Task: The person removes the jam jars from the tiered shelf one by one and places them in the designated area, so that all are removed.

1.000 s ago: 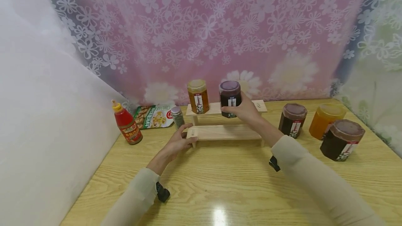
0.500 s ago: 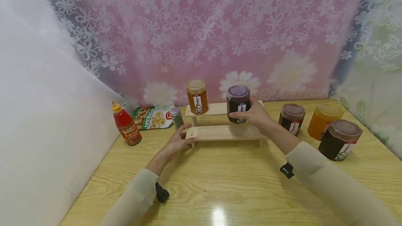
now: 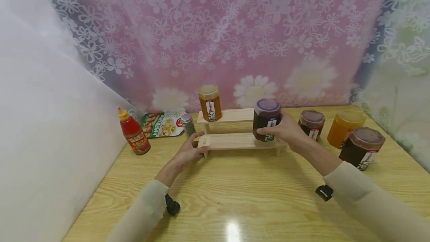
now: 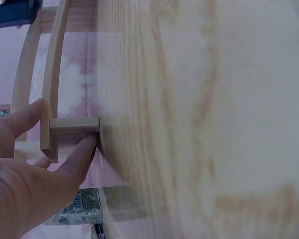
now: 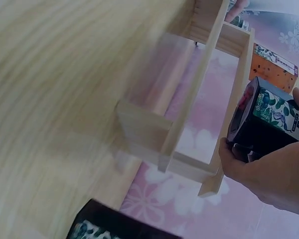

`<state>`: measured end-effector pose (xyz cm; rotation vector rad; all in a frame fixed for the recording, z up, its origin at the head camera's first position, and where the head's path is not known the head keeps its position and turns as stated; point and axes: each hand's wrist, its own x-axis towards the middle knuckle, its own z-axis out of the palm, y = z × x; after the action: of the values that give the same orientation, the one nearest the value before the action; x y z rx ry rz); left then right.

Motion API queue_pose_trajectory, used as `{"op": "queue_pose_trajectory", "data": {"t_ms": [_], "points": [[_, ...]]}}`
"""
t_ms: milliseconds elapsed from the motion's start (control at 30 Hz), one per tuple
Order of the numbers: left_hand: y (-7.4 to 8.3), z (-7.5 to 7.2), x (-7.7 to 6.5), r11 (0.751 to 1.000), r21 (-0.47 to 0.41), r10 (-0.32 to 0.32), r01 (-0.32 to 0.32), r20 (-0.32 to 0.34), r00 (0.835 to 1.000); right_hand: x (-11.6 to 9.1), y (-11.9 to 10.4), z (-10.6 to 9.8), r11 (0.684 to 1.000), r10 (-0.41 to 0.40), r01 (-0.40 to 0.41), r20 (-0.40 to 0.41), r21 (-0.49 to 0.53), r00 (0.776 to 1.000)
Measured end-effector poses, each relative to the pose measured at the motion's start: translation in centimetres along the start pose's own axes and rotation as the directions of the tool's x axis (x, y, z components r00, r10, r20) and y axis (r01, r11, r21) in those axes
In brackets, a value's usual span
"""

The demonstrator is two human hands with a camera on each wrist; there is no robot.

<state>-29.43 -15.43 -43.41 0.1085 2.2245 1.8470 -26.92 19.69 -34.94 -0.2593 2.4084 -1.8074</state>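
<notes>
My right hand (image 3: 291,132) grips a dark jam jar (image 3: 261,120) with a purple lid, thumb across its front. The jar overlaps the right end of the lower shelf of a two-tier wooden rack (image 3: 228,141) in the head view. In the right wrist view the jar (image 5: 266,117) is tilted by the camera angle, its dark base toward the rack. My left hand (image 3: 188,153) holds the left end of the lower shelf; the left wrist view shows thumb and fingers around the rack's corner (image 4: 50,134). An amber jar (image 3: 210,104) stands on the upper shelf's left end.
Right of the rack stand a dark jar (image 3: 310,122), an orange jar (image 3: 340,130) and a larger dark jar (image 3: 359,150). Leftward are a spice bottle (image 3: 189,125) close by my left hand, a food packet (image 3: 164,124) and a red sauce bottle (image 3: 135,133). A flowered curtain (image 3: 218,40) hangs behind.
My right hand has carried the purple-lidded jam jar rightward and down, from in front of the upper shelf to over the lower shelf's right end. My left hand keeps its hold on the rack.
</notes>
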Motion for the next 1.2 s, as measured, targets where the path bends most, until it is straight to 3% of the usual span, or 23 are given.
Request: {"op": "queue_pose_trajectory", "data": {"t_ms": [433,667,800,1200], "points": [[-0.1,-0.1,0.1,1.000,0.002,0.006,-0.006,0.008,1.000,-3.4,2.9,-3.4,0.991,0.046,-0.058,-0.099,-0.121,0.994],[-0.1,-0.1,0.1,1.000,-0.001,0.011,-0.011,0.013,1.000,-5.2,4.4,-5.3,0.988,0.095,-0.106,-0.102,-0.109,0.990],[0.0,-0.1,0.1,1.000,-0.002,0.011,-0.011,0.013,1.000,-6.0,5.5,-6.1,0.989,0.083,-0.094,-0.104,-0.112,0.991],[0.0,0.0,0.3,1.000,0.004,0.008,-0.008,0.008,1.000,-8.0,7.6,-8.1,0.969,0.110,-0.136,-0.132,-0.207,0.985]]}}
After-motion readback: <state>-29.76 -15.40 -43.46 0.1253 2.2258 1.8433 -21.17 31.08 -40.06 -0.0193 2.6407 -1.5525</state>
